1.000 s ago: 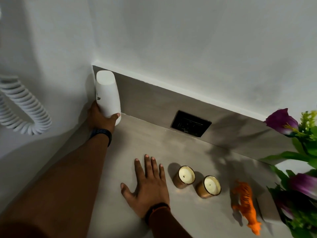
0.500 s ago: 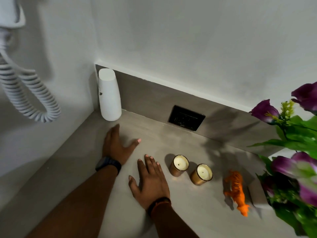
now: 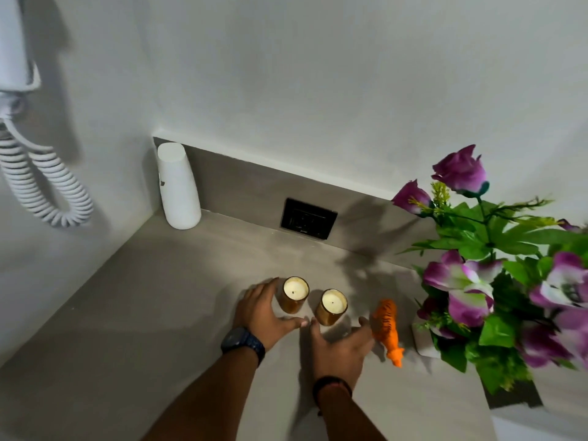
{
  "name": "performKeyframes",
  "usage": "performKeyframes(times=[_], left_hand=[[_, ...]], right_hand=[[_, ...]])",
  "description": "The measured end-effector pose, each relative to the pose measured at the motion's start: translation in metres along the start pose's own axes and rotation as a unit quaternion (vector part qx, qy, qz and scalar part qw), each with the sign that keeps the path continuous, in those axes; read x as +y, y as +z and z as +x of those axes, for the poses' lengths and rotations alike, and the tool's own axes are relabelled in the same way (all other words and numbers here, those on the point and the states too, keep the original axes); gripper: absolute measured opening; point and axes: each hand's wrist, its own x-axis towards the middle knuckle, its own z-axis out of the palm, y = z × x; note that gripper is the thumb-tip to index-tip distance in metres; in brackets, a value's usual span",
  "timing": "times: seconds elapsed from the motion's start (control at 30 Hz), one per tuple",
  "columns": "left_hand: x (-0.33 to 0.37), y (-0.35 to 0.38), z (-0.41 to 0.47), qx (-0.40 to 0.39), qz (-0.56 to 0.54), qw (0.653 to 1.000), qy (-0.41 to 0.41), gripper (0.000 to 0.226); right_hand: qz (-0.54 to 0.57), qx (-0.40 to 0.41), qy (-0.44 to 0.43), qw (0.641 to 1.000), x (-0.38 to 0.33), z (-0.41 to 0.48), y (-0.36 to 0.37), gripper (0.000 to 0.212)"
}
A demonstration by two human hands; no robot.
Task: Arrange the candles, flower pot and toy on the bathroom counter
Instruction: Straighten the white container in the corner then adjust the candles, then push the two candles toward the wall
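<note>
Our left hand (image 3: 259, 316) is open and curved around the left side of the first small candle in a shiny gold-brown glass (image 3: 292, 295). The fingers look like they touch the glass, but we have not closed on it. We think the hand cups it so we can slide it or pick it up.

Our right hand (image 3: 342, 340) is open too, and holds nothing. The second gold-brown glass candle (image 3: 332, 307) stands just past its thumb, inside the spread of the fingers. Both candles are upright, with creamy white wax and a tiny dark wick.

Just beside our right fingers lies the little orange plastic tiger toy with black stripes (image 3: 388, 330). Farther right stands the white flower pot (image 3: 424, 343), full of purple flowers (image 3: 459, 288) and green leaves.
</note>
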Motion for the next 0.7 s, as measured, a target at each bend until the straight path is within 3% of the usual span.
performKeyframes(times=[0.1,0.23,0.7], left_hand=[[0.008,0.008,0.003,0.034,0.014,0.999,0.005,0.080],[0.007,0.012,0.014,0.063,0.026,0.998,0.007,0.062],[-0.008,0.000,0.109,0.088,-0.033,0.995,-0.042,0.055]], right_hand=[[0.014,-0.030,-0.009,0.999,0.002,0.017,0.008,0.083],[0.010,-0.049,-0.034,0.998,0.002,0.035,0.020,0.057],[0.027,-0.032,-0.050,0.998,-0.030,0.103,0.073,0.058]])
